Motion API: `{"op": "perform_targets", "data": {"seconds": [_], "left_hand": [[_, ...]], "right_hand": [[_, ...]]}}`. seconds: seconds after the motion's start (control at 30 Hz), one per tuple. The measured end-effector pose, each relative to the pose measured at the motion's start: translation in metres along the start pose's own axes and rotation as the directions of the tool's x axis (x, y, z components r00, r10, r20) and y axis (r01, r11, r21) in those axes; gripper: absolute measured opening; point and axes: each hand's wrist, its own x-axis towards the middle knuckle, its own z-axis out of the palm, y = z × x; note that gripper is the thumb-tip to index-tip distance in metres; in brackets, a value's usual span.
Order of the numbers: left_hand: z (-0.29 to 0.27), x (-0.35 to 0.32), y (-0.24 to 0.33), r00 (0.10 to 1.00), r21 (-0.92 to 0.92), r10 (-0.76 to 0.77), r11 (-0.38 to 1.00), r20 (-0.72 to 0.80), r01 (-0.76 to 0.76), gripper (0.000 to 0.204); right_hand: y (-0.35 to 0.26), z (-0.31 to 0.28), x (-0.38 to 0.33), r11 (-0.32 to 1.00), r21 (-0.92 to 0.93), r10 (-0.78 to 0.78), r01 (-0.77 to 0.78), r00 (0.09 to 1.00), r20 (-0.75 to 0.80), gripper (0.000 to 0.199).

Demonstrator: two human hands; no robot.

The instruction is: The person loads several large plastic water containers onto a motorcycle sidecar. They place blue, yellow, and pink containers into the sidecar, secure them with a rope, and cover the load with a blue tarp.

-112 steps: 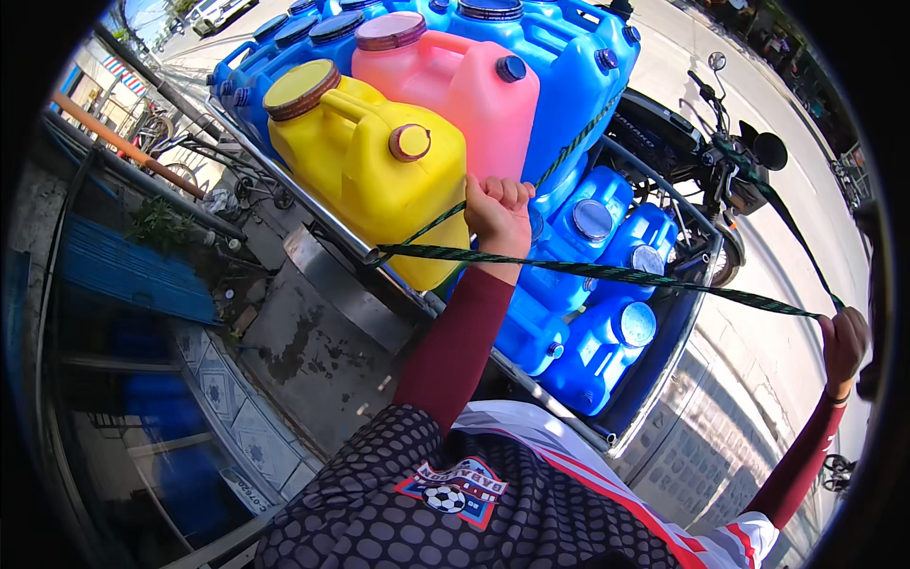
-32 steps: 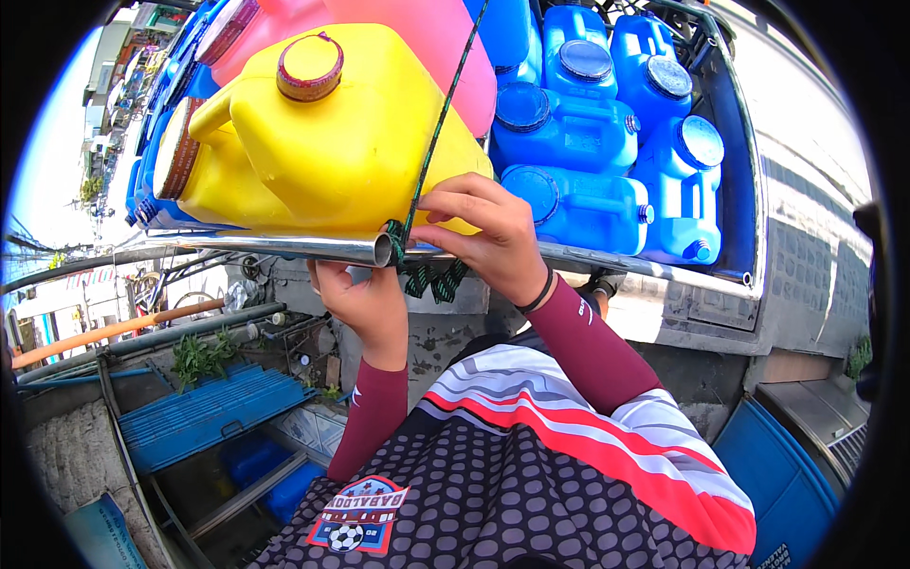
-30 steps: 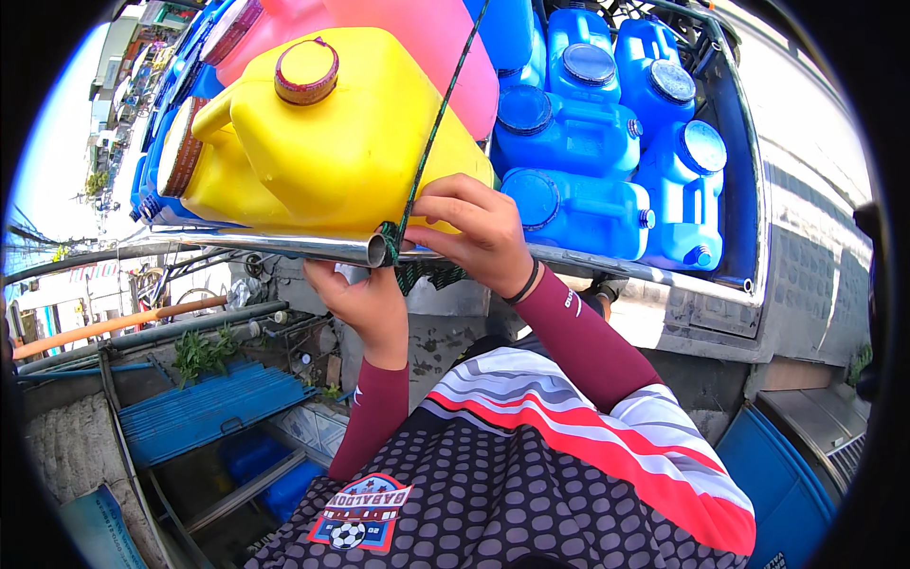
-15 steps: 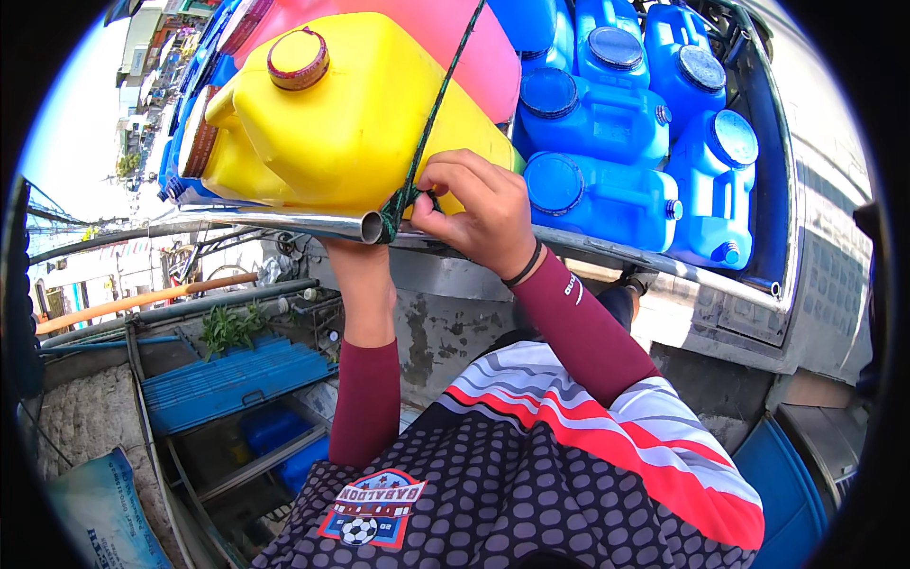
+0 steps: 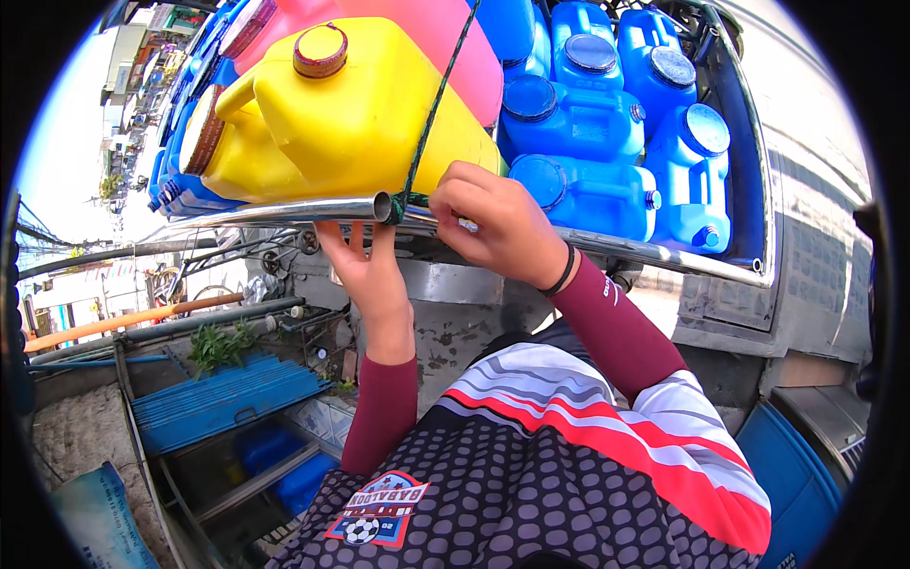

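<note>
A dark green rope (image 5: 431,112) runs down across a yellow jug (image 5: 370,114) and is wound around the end of a metal tube (image 5: 313,209). Beside that tube end, my right hand (image 5: 507,228) is closed, its fingers pinched on the rope's short tail, which is mostly hidden by them. My left hand (image 5: 374,284) is below the tube, palm up and fingers stretched apart. Its fingertips reach the underside of the tube near the rope's turns, partly hidden behind it.
Several blue jugs (image 5: 578,123) fill the metal-railed bed (image 5: 664,264) on the right. A pink jug (image 5: 464,71) lies behind the yellow one. Lower left are blue corrugated panels (image 5: 223,394), a green plant (image 5: 223,346) and an orange pipe (image 5: 133,321).
My right hand has drawn slightly to the right and down, away from the tube end. My left hand has lowered, with its fingers now spread and visible beneath the tube.
</note>
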Motion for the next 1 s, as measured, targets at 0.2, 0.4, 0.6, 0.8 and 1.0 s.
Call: {"op": "perform_targets", "data": {"seconds": [0.2,0.4,0.6,0.8,1.0], "left_hand": [[0.025,-0.051,0.052,0.85,-0.244,-0.404,0.834,0.338,0.494,0.023],[0.012,-0.035,0.047,0.707,-0.442,-0.522,0.553,0.477,0.707,0.018],[0.01,-0.027,0.052,0.628,-0.371,-0.532,0.516,0.568,0.772,0.017],[-0.012,-0.018,0.051,0.607,-0.249,-0.539,0.593,0.584,0.766,0.023],[-0.021,-0.017,0.047,0.765,0.206,-0.414,0.91,0.493,0.36,0.025]], "right_hand": [[-0.025,-0.049,-0.038,0.884,-0.372,-0.241,0.282,0.958,0.153,0.021],[-0.041,-0.078,-0.094,0.955,-0.296,0.06,0.002,0.978,0.199,0.023],[0.053,-0.135,-0.072,0.974,-0.047,0.119,-0.22,0.681,-0.723,0.022],[-0.012,-0.2,-0.027,0.802,0.597,0.289,-0.01,0.882,-0.372,0.036],[-0.146,-0.237,-0.08,0.812,-0.484,0.196,-0.326,0.933,-0.301,0.032]]}}
